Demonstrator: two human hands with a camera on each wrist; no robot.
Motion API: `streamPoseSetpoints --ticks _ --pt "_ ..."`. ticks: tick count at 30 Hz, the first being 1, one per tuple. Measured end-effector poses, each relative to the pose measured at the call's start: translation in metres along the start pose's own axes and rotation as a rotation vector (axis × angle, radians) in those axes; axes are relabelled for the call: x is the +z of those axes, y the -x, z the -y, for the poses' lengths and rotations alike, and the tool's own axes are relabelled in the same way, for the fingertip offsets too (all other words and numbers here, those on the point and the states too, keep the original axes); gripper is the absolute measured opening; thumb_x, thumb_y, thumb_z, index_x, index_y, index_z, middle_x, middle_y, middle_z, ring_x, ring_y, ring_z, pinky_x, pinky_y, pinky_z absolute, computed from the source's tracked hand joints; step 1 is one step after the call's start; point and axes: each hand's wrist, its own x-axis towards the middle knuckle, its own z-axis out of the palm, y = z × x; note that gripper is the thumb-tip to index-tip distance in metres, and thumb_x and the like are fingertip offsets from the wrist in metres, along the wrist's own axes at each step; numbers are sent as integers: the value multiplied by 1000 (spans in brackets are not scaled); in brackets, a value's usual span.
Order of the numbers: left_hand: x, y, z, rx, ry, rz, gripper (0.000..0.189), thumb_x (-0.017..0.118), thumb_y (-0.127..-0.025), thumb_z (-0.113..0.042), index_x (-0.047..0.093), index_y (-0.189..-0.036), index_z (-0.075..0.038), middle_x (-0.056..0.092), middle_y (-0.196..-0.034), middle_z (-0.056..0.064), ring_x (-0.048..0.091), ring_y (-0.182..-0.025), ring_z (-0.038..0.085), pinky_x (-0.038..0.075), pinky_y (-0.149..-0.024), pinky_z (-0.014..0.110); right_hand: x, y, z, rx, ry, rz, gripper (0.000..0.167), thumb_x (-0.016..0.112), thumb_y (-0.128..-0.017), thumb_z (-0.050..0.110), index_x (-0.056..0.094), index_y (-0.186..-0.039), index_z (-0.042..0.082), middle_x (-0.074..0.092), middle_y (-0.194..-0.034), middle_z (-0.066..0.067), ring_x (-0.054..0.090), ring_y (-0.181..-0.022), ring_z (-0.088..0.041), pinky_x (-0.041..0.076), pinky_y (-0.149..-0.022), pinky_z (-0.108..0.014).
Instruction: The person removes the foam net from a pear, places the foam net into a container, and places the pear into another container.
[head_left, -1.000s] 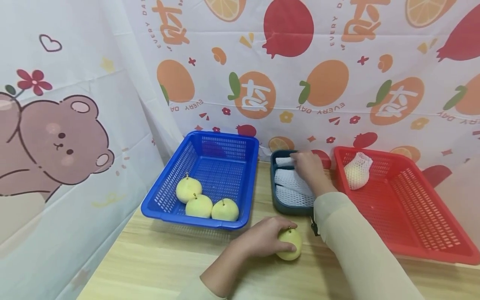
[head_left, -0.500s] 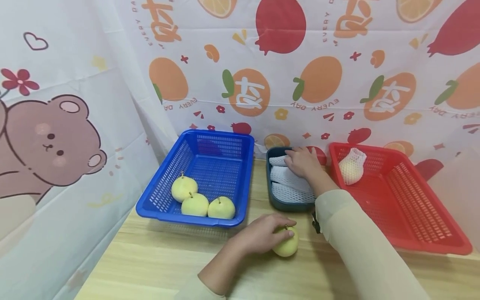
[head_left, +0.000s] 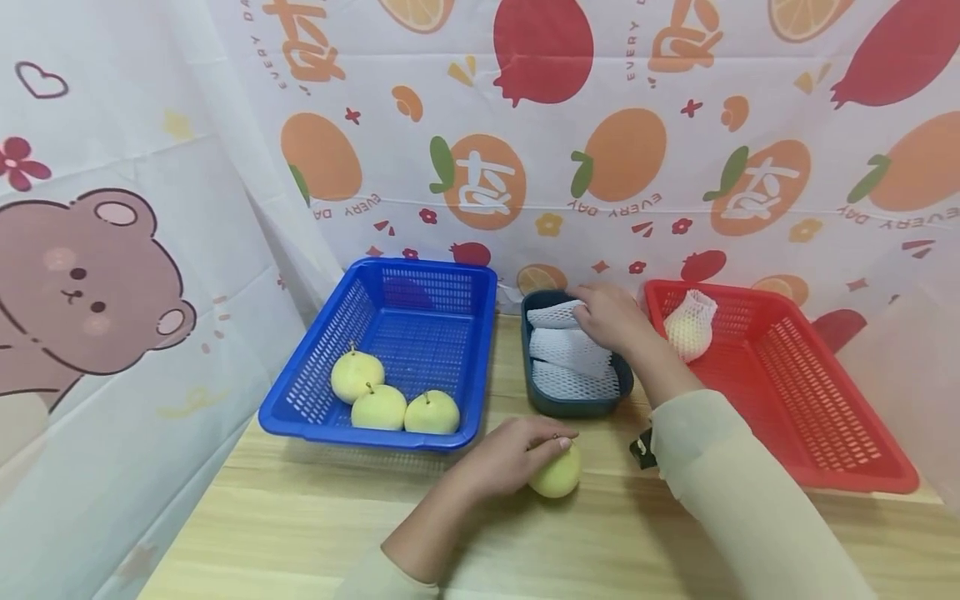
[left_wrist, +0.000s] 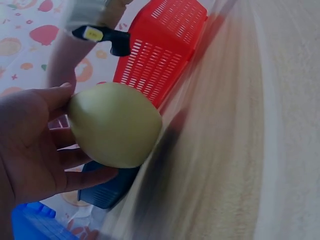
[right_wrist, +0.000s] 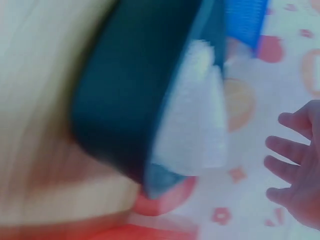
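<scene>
My left hand (head_left: 510,457) holds a yellow-green pear (head_left: 557,471) just in front of the dark green box (head_left: 577,407). In the left wrist view the fingers (left_wrist: 82,179) and thumb wrap one side of that pear. White foam net sleeves (head_left: 573,350) lie in the box in a row. Over the box's far right corner is my right hand (head_left: 611,318), its fingertips by the farthest sleeve (head_left: 553,315). The right wrist view shows this hand's fingers (right_wrist: 285,147) spread and relaxed, with nothing between them.
To the left, a blue basket (head_left: 480,367) holds three bare pears (head_left: 378,408). A red basket (head_left: 780,400) on the right has a pear in a foam net (head_left: 690,329) at its far left corner. All stand on a wooden table (head_left: 300,517) before a fruit-print cloth (head_left: 555,167).
The head view has turned slightly right. My right hand has drawn back a little toward the box's far right corner, uncovering more of the sleeves. The left hand keeps its hold on the pear.
</scene>
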Motion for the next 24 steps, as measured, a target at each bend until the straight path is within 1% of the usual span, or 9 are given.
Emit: streamPoseSetpoints --ticks 4,7,11,13,16,20,24 --pt "-4 1 -3 -25 87 -66 32 51 -102 -35 68 -127 -22 66 -127 -7 56 -126 13 43 -108 38 -14 20 9 -13 -116 -1 48 56 -97 26 51 -144 15 52 -145 -13 45 -135 -34 41 -108 -57" --pt "-7 1 -6 -21 127 -131 34 50 -103 -37 66 -128 -22 65 -130 -6 55 -127 14 43 -109 40 -14 41 14 -67 -195 -6 45 58 -96 22 55 -140 16 57 -140 -11 52 -129 -32 46 -103 -54" --pt "-11 1 -11 2 156 -226 36 49 -103 -36 65 -130 -19 63 -133 -5 54 -128 12 42 -110 37 -1 72 18 -105 -342 0 42 61 -95 24 59 -136 19 63 -133 -7 61 -119 -27 53 -96 -50" --pt "-13 2 -13 11 165 -274 37 49 -103 -37 65 -131 -19 63 -134 -5 54 -128 11 43 -110 36 8 85 20 -108 -424 16 41 62 -95 29 59 -136 21 63 -132 -4 62 -118 -25 54 -94 -48" --pt "-15 3 -15 14 180 -334 36 50 -103 -38 65 -131 -20 62 -134 -5 55 -127 10 44 -108 35 20 100 21 -119 -517 52 46 64 -94 39 57 -137 24 60 -137 -1 60 -119 -25 54 -94 -46" --pt "-16 4 -18 3 229 -360 37 49 -103 -40 63 -133 -25 60 -136 -8 52 -130 9 45 -108 36 33 114 25 -157 -595 94 61 68 -88 47 50 -143 28 54 -143 1 55 -124 -27 53 -96 -49" --pt "-16 5 -20 2 271 -377 35 50 -103 -38 62 -134 -27 58 -138 -9 50 -133 10 43 -109 37 41 120 31 -190 -641 105 72 75 -83 47 45 -146 30 50 -146 6 51 -128 -22 50 -100 -49"
